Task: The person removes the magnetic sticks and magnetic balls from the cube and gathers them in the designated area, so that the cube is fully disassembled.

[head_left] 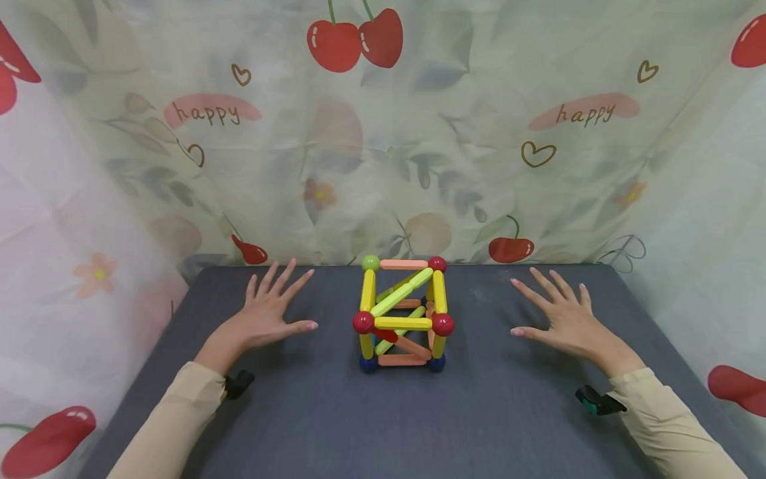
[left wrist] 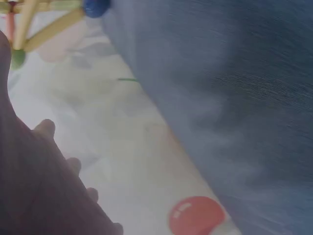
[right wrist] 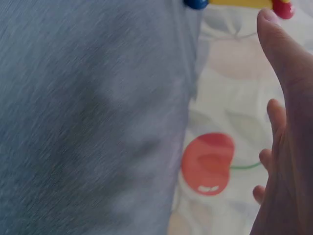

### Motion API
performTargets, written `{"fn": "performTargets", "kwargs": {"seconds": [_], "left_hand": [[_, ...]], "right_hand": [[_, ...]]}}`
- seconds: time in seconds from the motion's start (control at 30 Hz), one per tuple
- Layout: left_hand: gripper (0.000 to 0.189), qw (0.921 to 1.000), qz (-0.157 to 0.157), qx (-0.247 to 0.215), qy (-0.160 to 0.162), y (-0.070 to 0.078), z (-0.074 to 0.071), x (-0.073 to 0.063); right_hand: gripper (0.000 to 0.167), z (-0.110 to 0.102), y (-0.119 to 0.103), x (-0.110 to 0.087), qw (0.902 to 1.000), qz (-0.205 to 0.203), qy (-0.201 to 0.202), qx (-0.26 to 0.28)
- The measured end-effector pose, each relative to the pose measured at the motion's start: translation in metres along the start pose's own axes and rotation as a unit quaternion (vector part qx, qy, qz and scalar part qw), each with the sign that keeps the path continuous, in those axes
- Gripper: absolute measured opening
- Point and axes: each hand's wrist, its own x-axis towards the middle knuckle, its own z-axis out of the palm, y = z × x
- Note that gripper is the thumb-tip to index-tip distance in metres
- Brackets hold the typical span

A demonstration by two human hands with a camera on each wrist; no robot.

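Observation:
A cube-shaped frame of toy rods and balls (head_left: 403, 323) stands on the dark table, between the two hands and apart from both. Its rods are yellow, lime green and salmon, with red, green and blue balls at the corners. Slanted rods cross its top and inside. To its left, the left hand (head_left: 266, 313) hovers with fingers spread, holding nothing. The right hand (head_left: 562, 319) is likewise spread and bare on the other side. Part of the frame shows in the left wrist view as a yellow rod (left wrist: 55, 29), and in the right wrist view as a blue ball (right wrist: 196, 3).
The table (head_left: 413, 426) has a dark blue-grey cover. Behind it hangs a curtain (head_left: 383, 153) printed with cherries, hearts and leaves, and similar cloth hangs at both sides. A thin wire loop (head_left: 625, 253) lies near the back right corner. Each wrist carries a small dark device.

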Motion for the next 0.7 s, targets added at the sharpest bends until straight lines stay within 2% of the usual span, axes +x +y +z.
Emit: {"fn": "performTargets", "kwargs": {"seconds": [0.17,0.4,0.47,0.57,0.7], "left_hand": [[0.101,0.9991,0.026,-0.033,-0.006,0.022,-0.015,0.007],[0.113,0.9923,0.095,-0.078,-0.010,0.058,-0.032,0.014],[0.116,0.9878,0.112,-0.107,-0.017,0.067,-0.033,0.018],[0.120,0.9792,0.133,-0.152,-0.020,0.077,-0.033,0.022],[0.127,0.9655,0.151,-0.212,-0.011,0.087,-0.027,0.027]], "right_hand": [[0.095,-0.011,-0.019,0.002,0.9998,-0.008,0.000,0.016],[0.103,-0.031,-0.060,0.007,0.9982,-0.035,0.007,0.048],[0.106,-0.037,-0.075,0.006,0.9964,-0.042,0.012,0.073],[0.103,-0.043,-0.097,0.004,0.9893,-0.044,0.027,0.137],[0.085,-0.046,-0.124,0.001,0.9725,-0.035,0.063,0.222]]}}
